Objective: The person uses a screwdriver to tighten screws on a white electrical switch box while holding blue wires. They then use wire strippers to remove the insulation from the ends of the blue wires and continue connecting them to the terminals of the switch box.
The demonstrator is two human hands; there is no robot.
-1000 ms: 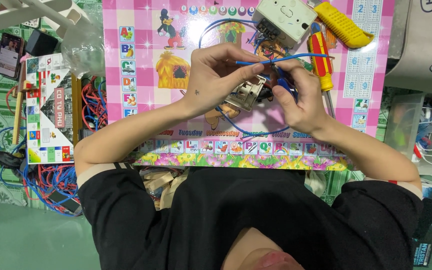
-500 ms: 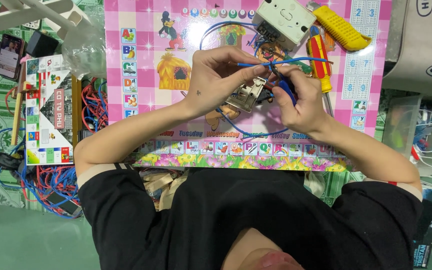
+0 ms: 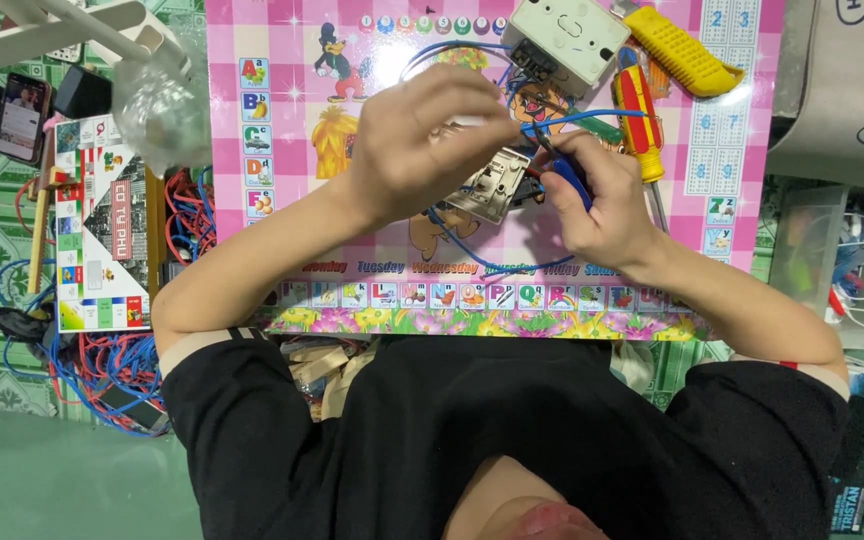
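Pinching the blue wire (image 3: 592,116) with the left hand (image 3: 422,150), right hand (image 3: 602,205) clenched on blue-handled pliers (image 3: 564,172), now shifted closer over the grey switch plate (image 3: 489,186).

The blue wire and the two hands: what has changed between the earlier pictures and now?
Little changed. The left hand shifted slightly along the blue wire and holds it above the grey switch plate. The right hand keeps its blue-handled tool at the wire. The white switch box and red-yellow screwdriver stayed put.
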